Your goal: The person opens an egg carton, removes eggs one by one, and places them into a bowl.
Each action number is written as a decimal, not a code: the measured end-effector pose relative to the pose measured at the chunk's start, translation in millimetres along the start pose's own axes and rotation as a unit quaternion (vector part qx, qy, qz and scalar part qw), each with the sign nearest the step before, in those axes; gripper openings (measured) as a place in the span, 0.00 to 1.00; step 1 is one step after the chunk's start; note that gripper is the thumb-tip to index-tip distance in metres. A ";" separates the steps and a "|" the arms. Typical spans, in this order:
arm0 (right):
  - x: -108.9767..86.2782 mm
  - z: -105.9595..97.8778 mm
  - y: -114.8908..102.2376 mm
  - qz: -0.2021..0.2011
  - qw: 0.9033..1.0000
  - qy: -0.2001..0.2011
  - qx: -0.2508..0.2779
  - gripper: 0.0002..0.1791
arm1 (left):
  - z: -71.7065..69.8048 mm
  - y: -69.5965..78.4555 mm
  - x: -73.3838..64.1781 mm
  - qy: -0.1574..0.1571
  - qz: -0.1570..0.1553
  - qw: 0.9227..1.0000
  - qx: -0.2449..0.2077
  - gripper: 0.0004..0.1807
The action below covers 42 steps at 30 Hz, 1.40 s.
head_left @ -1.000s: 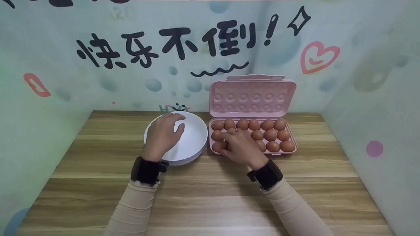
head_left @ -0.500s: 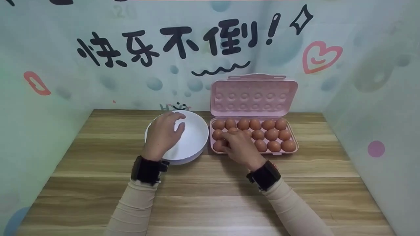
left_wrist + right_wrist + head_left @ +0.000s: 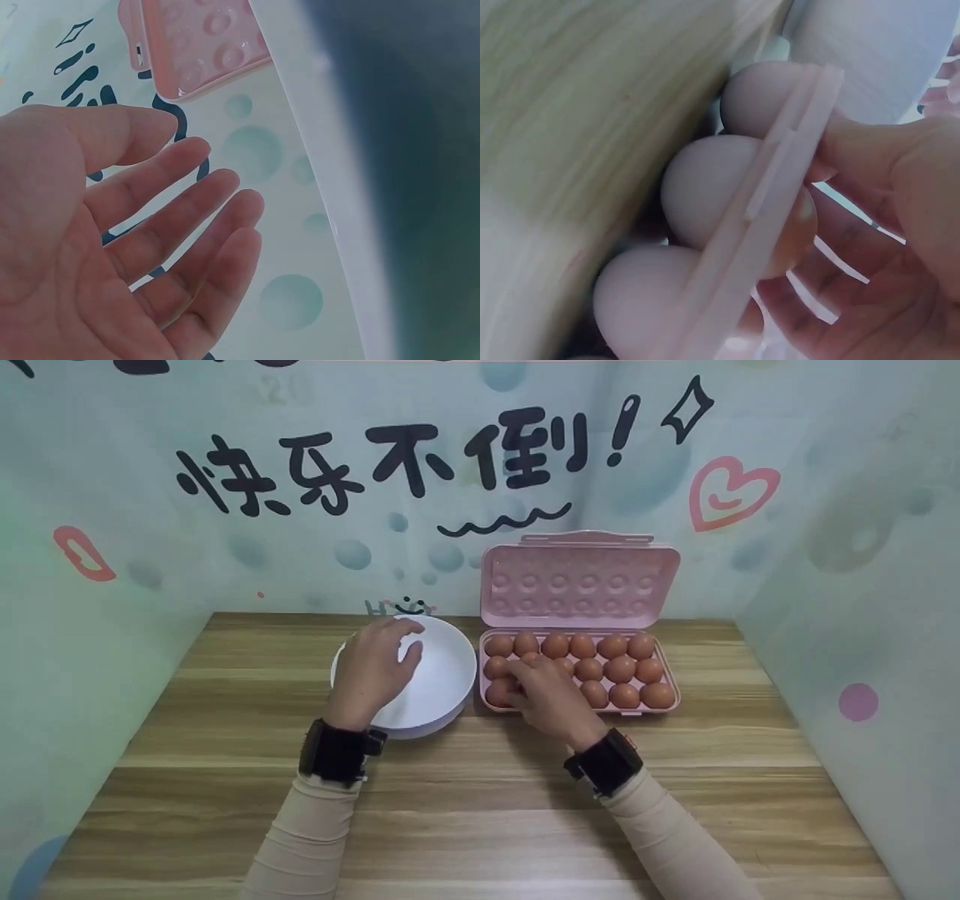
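Observation:
Brown eggs (image 3: 619,668) fill a pink egg box (image 3: 677,706), whose lid (image 3: 577,585) stands raised behind it. My right hand (image 3: 553,699) is over its left part, thumb and forefinger curled about the front-left egg (image 3: 498,692). In the right wrist view, the thumb (image 3: 862,154) reaches to that egg at the tray's edge; other fingers lie among the eggs behind. A white bowl (image 3: 442,675) stands left of the box. My left hand (image 3: 369,669) hovers over the bowl's left side, holding nothing, its fingers loosely bent and apart in the left wrist view.
Bowl and box stand close together near the back of a wood-grain table (image 3: 465,825). A printed backdrop (image 3: 315,562) with black lettering rises right behind them, and pale walls close in the left and right sides.
My right hand has shifted slightly, the thumb drawing in toward the front-left egg. The left hand stays over the bowl, and the bowl and egg box have not moved.

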State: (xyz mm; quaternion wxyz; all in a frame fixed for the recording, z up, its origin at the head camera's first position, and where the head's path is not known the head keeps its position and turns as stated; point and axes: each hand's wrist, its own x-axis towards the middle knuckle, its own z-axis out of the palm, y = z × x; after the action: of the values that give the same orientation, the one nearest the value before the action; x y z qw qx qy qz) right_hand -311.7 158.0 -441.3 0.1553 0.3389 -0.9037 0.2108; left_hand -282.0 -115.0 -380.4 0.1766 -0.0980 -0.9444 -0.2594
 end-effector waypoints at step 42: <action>-0.6 -51.6 -25.6 0.019 0.980 0.087 0.177 0.20 | 9.9 23.9 0.1 -0.005 0.156 0.981 -0.117 0.22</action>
State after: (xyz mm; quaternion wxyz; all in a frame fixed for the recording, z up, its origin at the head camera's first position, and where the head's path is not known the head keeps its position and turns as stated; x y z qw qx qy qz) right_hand -286.8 165.9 -390.0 0.1668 0.3244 -0.8415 0.3984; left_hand -278.3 -89.6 -377.5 0.1973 -0.2652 -0.8815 -0.3372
